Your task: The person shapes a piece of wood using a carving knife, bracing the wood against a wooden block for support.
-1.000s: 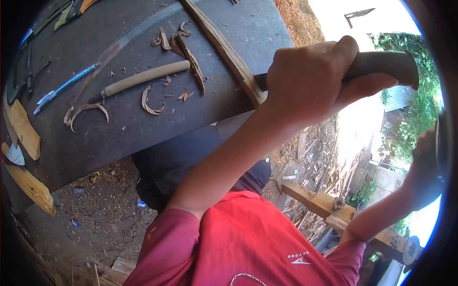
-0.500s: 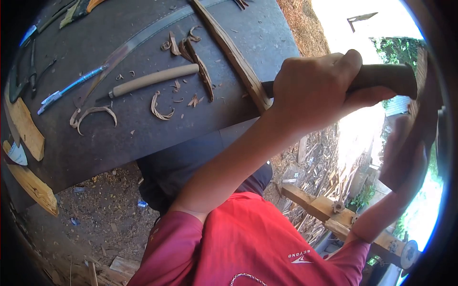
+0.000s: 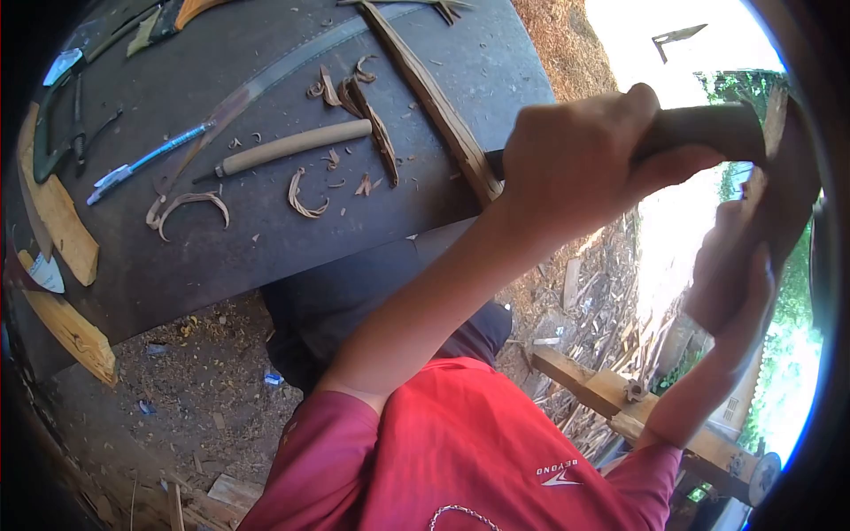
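My left hand [image 3: 567, 150] is closed around a thick, dark, rounded bar [image 3: 704, 133], the thumb lying along it. A thinner end of the bar shows beyond my fist, over the near edge of the table. At the far right, my right hand [image 3: 757, 288] grips a broad, dark brown flat piece [image 3: 748, 234], whose exact kind I cannot tell. The bar's thick end overlaps the upper part of this piece in view. A long wood strip [image 3: 429, 97] lies on the table just beyond my left hand.
On the dark table [image 3: 292, 243] lie a wooden-handled tool [image 3: 297, 148], a blue pen [image 3: 150, 162], curled shavings [image 3: 305, 196] and pale wood pieces [image 3: 66, 230]. Beside my legs stands a timber beam [image 3: 589, 385]. Chips cover the ground [image 3: 204, 380].
The flat piece and my right hand have shifted a little up and left in view. My left hand still grips the bar. The table scene has slid slightly right as the view moved.
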The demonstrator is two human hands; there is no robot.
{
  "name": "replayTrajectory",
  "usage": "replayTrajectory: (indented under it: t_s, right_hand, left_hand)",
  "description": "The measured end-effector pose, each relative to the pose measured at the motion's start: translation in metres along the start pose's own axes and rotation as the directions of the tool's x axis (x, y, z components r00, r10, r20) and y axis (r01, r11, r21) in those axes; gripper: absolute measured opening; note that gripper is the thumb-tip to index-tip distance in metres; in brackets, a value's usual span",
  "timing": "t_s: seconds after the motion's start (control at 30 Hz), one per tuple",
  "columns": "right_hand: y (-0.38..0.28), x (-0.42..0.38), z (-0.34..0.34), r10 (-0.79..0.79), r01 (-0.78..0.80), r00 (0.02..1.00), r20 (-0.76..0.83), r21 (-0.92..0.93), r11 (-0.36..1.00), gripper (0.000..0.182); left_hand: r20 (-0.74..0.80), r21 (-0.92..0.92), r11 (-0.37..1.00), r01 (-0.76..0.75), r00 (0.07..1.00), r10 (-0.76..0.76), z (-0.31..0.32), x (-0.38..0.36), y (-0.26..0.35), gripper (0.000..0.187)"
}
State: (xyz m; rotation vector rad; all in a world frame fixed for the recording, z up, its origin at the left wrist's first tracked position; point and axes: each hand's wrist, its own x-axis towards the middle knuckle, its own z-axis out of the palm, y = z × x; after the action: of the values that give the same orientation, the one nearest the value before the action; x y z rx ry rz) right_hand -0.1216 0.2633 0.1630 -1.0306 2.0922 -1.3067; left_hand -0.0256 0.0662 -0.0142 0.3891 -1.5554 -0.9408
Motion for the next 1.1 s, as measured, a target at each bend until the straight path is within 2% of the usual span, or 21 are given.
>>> replayTrajectory:
  t_s: [0.03, 0.13, 0.2, 0.23, 0.27, 0.3, 0.33, 0.4, 0.47, 0.5, 0.53, 0.6, 0.67, 0.73, 0.77, 0.83, 0.87, 0.93, 1.0, 1.07, 1.1]
  right_hand:
    - [0.001, -0.002, 0.007, 0.027, -0.028, 0.999, -0.045, -0.03, 0.999, 0.05]
    - [0.001, 0.009, -0.026, 0.093, -0.261, 0.918, 0.385, 0.41, 0.874, 0.046]
    - [0.019, 0.015, -0.044, 0.093, -0.381, 0.875, 0.475, 0.557, 0.738, 0.045]
    - [0.014, 0.011, -0.032, 0.086, -0.237, 0.941, 0.327, 0.456, 0.858, 0.054]
    - [0.008, 0.001, -0.008, 0.069, -0.082, 0.995, 0.071, 0.185, 0.979, 0.064]
    - [0.009, 0.002, -0.002, 0.063, -0.06, 0.996, -0.06, 0.054, 0.997, 0.075]
    - [0.01, 0.002, -0.011, 0.094, -0.09, 0.993, -0.073, 0.056, 0.994, 0.086]
    - [0.019, 0.009, -0.06, 0.193, -0.2, 0.98, 0.054, 0.316, 0.927, 0.084]
    - [0.019, 0.014, -0.059, 0.25, -0.265, 0.963, 0.1, 0.514, 0.816, 0.084]
    - [0.022, 0.01, -0.05, 0.193, -0.217, 0.976, 0.099, 0.43, 0.877, 0.084]
    - [0.013, 0.001, -0.014, 0.101, -0.091, 0.994, -0.05, 0.165, 0.982, 0.085]
    - [-0.001, 0.0, 0.009, -0.022, -0.018, 0.971, -0.239, -0.163, 0.986, 0.087]
    - [0.002, 0.01, -0.027, -0.021, 0.057, 0.955, -0.297, 0.115, 0.992, 0.072]
    - [0.01, 0.018, -0.036, 0.063, -0.063, 0.998, 0.016, 0.465, 0.883, 0.064]
    - [0.012, 0.019, -0.025, 0.067, -0.105, 0.993, 0.098, 0.447, 0.888, 0.067]
    - [0.015, 0.006, 0.013, -0.002, -0.001, 0.982, -0.191, -0.015, 1.0, 0.072]
    - [0.012, 0.003, 0.022, -0.056, 0.029, 0.96, -0.274, -0.102, 0.994, 0.074]
    - [0.013, 0.01, 0.001, 0.03, -0.031, 1.0, 0.007, 0.194, 0.981, 0.069]
    - [0.013, 0.021, -0.001, -0.001, -0.19, 0.936, 0.353, 0.505, 0.842, 0.055]
    - [0.015, 0.011, 0.012, 0.027, -0.079, 0.985, 0.17, 0.309, 0.948, 0.058]
    - [0.017, 0.007, 0.018, 0.024, -0.022, 1.0, -0.014, 0.135, 0.991, 0.062]
  left_hand:
    - [-0.001, -0.001, 1.0, 0.006, 1.0, -0.006, 0.0, 0.001, 0.0, 0.067]
    - [-0.035, -0.047, 0.999, -0.005, 0.999, 0.003, 0.002, 0.0, 0.001, 0.066]
    - [-0.035, -0.046, 0.999, -0.021, 0.999, 0.019, 0.003, 0.0, 0.004, 0.066]
    - [-0.035, -0.042, 0.999, -0.034, 0.999, 0.033, 0.002, 0.001, 0.005, 0.066]
    - [-0.025, -0.043, 0.999, -0.02, 1.0, 0.019, 0.001, 0.001, 0.006, 0.06]
    - [-0.014, -0.046, 0.999, 0.002, 1.0, -0.002, -0.002, 0.002, 0.0, 0.054]
    - [-0.006, -0.05, 0.998, 0.024, 1.0, -0.024, -0.003, 0.002, 0.0, 0.049]
    - [-0.013, -0.066, 0.998, 0.003, 1.0, -0.004, -0.003, 0.003, 0.0, 0.048]
    - [-0.013, -0.064, 0.998, 0.01, 1.0, -0.011, -0.004, 0.0, 0.001, 0.047]
    - [-0.011, -0.054, 0.998, 0.015, 1.0, -0.016, -0.004, 0.0, 0.002, 0.047]
    - [-0.013, -0.044, 0.999, 0.016, 1.0, -0.016, -0.004, 0.002, 0.002, 0.046]
    - [0.0, -0.05, 0.999, 0.021, 1.0, -0.021, -0.003, 0.002, 0.002, 0.046]
    - [-0.005, -0.06, 0.998, 0.022, 1.0, -0.022, -0.002, 0.001, 0.001, 0.046]
    - [-0.011, -0.072, 0.997, 0.006, 1.0, -0.007, -0.004, 0.001, -0.001, 0.045]
    - [0.001, -0.074, 0.997, 0.024, 1.0, -0.024, -0.005, 0.002, 0.0, 0.045]
    - [0.02, -0.083, 0.995, 0.06, 0.998, -0.058, -0.006, 0.004, 0.001, 0.045]
    - [0.006, -0.08, 0.996, 0.043, 0.999, -0.043, -0.005, 0.004, 0.002, 0.045]
    - [-0.025, -0.064, 0.998, 0.024, 0.999, -0.026, -0.004, 0.002, 0.001, 0.045]
    - [-0.011, -0.069, 0.997, 0.034, 0.999, -0.035, -0.006, 0.001, 0.0, 0.047]
    - [-0.007, -0.067, 0.998, 0.012, 1.0, -0.012, -0.005, 0.002, 0.001, 0.048]
    - [-0.011, -0.06, 0.998, -0.008, 1.0, 0.007, -0.004, 0.001, 0.0, 0.05]
